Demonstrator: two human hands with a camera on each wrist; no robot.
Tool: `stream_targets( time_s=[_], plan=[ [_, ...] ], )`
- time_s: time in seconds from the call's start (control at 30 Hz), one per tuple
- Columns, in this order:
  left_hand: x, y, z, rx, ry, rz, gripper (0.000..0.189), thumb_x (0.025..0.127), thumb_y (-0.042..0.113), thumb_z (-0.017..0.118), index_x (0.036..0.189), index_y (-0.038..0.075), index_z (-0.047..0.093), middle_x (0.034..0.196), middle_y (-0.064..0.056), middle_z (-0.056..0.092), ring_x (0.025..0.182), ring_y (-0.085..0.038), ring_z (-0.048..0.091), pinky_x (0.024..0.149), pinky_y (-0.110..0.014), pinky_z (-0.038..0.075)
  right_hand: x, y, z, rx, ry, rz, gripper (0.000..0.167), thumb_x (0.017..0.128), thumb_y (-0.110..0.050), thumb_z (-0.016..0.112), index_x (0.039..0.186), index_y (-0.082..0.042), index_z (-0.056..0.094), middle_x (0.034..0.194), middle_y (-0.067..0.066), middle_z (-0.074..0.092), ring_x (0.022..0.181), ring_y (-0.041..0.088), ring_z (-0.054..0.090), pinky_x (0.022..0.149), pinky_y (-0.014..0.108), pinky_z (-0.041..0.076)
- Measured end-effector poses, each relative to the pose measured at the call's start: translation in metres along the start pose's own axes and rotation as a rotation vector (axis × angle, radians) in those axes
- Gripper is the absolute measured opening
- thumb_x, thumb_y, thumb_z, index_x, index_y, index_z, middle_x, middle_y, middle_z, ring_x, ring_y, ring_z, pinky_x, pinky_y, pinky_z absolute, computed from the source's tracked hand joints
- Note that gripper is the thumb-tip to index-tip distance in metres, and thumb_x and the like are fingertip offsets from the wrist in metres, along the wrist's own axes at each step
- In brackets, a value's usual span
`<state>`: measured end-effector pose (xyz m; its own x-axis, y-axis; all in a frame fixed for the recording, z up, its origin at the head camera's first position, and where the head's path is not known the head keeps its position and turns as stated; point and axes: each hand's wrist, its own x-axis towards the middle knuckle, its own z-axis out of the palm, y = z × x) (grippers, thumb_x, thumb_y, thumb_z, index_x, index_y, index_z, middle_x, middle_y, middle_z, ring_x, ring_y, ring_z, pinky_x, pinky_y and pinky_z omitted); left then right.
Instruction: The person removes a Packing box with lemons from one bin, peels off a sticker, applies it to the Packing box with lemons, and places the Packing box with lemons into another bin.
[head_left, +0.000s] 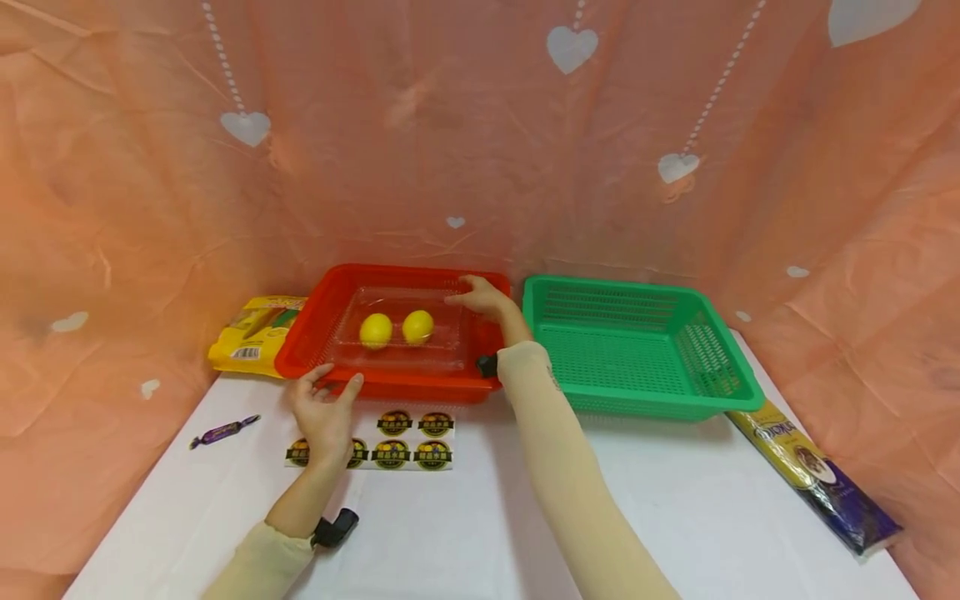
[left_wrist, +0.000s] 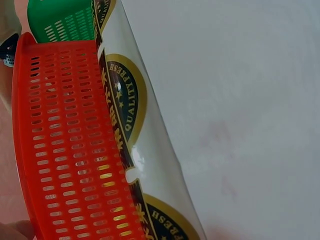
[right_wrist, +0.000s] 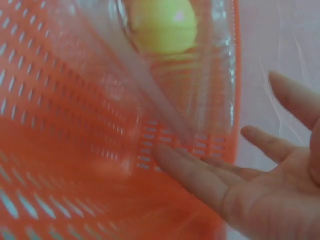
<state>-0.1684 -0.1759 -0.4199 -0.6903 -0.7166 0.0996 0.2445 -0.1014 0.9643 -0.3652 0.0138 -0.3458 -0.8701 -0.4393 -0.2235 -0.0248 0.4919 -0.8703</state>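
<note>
Two yellow lemon-like balls (head_left: 397, 329) lie in a clear plastic box (head_left: 438, 357), which sits inside a red perforated basket (head_left: 450, 387). My right hand (head_left: 486, 300) reaches over the basket's right end, fingers spread around the box's right edge. In the right wrist view those fingers (right_wrist: 195, 175) are extended, with one fingertip right at the clear plastic. My left hand (head_left: 324, 417) is at the basket's front left rim, thumb and fingers apart and fingertips overlapping the rim. Under the left hand lies a sheet of round black-and-gold stickers (head_left: 392, 454), partly hidden by that hand.
A green perforated basket (head_left: 622, 358) stands just right of the red one. Beneath its front right corner lies a gold-and-purple packet (head_left: 817, 475). On the left are a yellow bag (head_left: 258, 337) and a purple wrapped candy (head_left: 224, 432). A pink curtain (head_left: 465, 150) hangs behind.
</note>
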Motion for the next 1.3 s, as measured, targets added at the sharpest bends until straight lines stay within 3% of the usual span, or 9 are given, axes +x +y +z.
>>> stream_targets(
  time_s=[0.2, 0.4, 0.67, 0.9, 1.03, 1.3],
  plan=[
    [0.0, 0.0, 0.001, 0.005, -0.007, 0.004, 0.041, 0.083, -0.013, 0.072, 0.119, -0.008, 0.054, 0.111, 0.0, 0.05, 0.093, -0.015, 0.049, 0.069, -0.011, 0.049, 0.002, 0.005, 0.002, -0.003, -0.034, 0.035, 0.074, 0.095, -0.015, 0.068, 0.156, -0.007, 0.027, 0.153, 0.016, 0.034, 0.135, 0.035, 0.036, 0.107, 0.05, 0.042],
    [0.0, 0.0, 0.001, -0.023, -0.022, 0.005, 0.041, 0.084, -0.013, 0.071, 0.12, -0.008, 0.053, 0.113, -0.002, 0.049, 0.094, -0.016, 0.048, 0.07, -0.012, 0.05, 0.0, 0.008, 0.002, -0.052, -0.107, 0.081, 0.077, 0.092, -0.019, 0.071, 0.155, -0.008, 0.028, 0.153, 0.015, 0.032, 0.137, 0.035, 0.034, 0.107, 0.049, 0.042],
    [0.001, -0.002, 0.0, -0.04, -0.029, 0.003, 0.041, 0.084, -0.013, 0.071, 0.12, -0.007, 0.053, 0.115, -0.005, 0.049, 0.094, -0.016, 0.049, 0.07, -0.012, 0.05, -0.001, 0.013, 0.002, 0.077, -0.188, 0.115, 0.069, 0.096, -0.019, 0.066, 0.154, -0.013, 0.03, 0.156, 0.012, 0.029, 0.132, 0.035, 0.044, 0.097, 0.046, 0.051],
    [0.002, -0.002, 0.0, -0.039, -0.026, 0.01, 0.042, 0.083, -0.014, 0.071, 0.12, -0.007, 0.053, 0.111, -0.004, 0.05, 0.092, -0.016, 0.05, 0.07, -0.012, 0.05, 0.002, 0.013, 0.004, 0.188, -0.149, 0.126, 0.063, 0.095, -0.014, 0.067, 0.151, -0.01, 0.037, 0.156, 0.011, 0.024, 0.123, 0.037, 0.053, 0.089, 0.045, 0.055],
    [0.002, -0.002, 0.0, -0.031, -0.03, 0.009, 0.042, 0.083, -0.012, 0.071, 0.121, -0.007, 0.053, 0.111, -0.003, 0.05, 0.092, -0.016, 0.049, 0.069, -0.012, 0.05, 0.003, 0.01, 0.003, 0.214, -0.123, 0.124, 0.062, 0.096, -0.012, 0.066, 0.151, -0.008, 0.038, 0.155, 0.013, 0.026, 0.124, 0.035, 0.052, 0.087, 0.045, 0.056],
    [0.001, -0.002, 0.0, -0.01, -0.025, 0.009, 0.041, 0.084, -0.011, 0.072, 0.12, -0.006, 0.053, 0.112, -0.002, 0.049, 0.093, -0.016, 0.049, 0.07, -0.011, 0.05, 0.0, 0.002, -0.004, 0.228, -0.099, 0.102, 0.061, 0.095, -0.011, 0.067, 0.15, -0.008, 0.04, 0.144, 0.015, 0.041, 0.122, 0.036, 0.053, 0.085, 0.046, 0.057]
  ],
)
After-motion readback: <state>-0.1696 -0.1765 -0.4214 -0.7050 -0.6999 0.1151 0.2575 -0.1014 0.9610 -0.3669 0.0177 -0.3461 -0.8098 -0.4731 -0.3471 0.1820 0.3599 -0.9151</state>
